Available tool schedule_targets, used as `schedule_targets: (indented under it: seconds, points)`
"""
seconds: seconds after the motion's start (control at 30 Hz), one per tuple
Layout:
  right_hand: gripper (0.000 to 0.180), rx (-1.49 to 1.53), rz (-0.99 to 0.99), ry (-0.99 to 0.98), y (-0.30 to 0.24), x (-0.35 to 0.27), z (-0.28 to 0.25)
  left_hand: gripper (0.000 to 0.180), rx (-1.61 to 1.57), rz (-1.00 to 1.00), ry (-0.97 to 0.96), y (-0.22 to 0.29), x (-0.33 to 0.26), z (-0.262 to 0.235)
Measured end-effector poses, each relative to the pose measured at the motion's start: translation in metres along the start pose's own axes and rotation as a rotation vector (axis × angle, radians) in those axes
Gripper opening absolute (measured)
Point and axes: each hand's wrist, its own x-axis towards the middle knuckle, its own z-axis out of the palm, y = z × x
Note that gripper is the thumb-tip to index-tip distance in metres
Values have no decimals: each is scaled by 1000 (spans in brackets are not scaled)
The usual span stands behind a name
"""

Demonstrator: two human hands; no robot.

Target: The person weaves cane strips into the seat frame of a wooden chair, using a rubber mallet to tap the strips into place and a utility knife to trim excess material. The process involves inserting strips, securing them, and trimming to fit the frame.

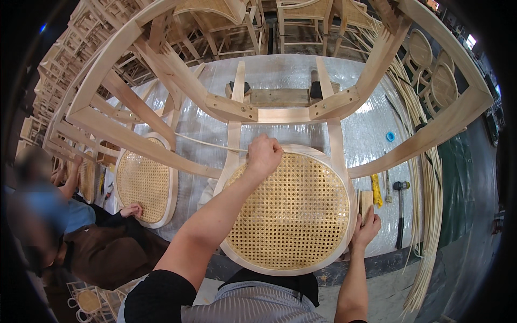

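Observation:
In front of me lies a chair frame of pale wood (335, 134) with an oval cane-webbed back panel (288, 210). My left hand (264, 155) is closed at the panel's far rim, pinching a thin pale rattan strip (207, 143). The strip's other end trails off to the left. At the panel's right side, my right hand (366, 230) grips a small wooden block (367, 201), which stands close to the outer rim. The tips of my left fingers are partly hidden.
Right of the panel lie a mallet (400, 215), a yellow-handled tool (376, 191) and a blue tape roll (390, 137). Long rattan strips (431, 215) hang along the table's right edge. A co-worker (81, 215) sits left, beside another cane panel (144, 180). Chair legs arch overhead.

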Motion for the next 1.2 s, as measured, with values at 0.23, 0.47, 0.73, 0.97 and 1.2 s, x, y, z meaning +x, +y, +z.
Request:
schedule_targets:
  seconds: [0.23,0.47,0.73,0.97,1.2]
  points:
    - [64,-6,-2,-5,2,0,-3,10,-24,26,-9,2,-2,-1]
    - [64,14,-10,-11,2,1,-1,11,21,-69,-18,9,0,-1]
    - [64,-10,-8,-22,5,1,-1,10,34,-107,-110,16,4,-5]
    - [63,-6,-13,-11,1,1,1,10,43,-84,-70,12,1,-6]
    - [68,-7,-7,-36,1,5,-4,10,14,-72,-36,9,0,-3]
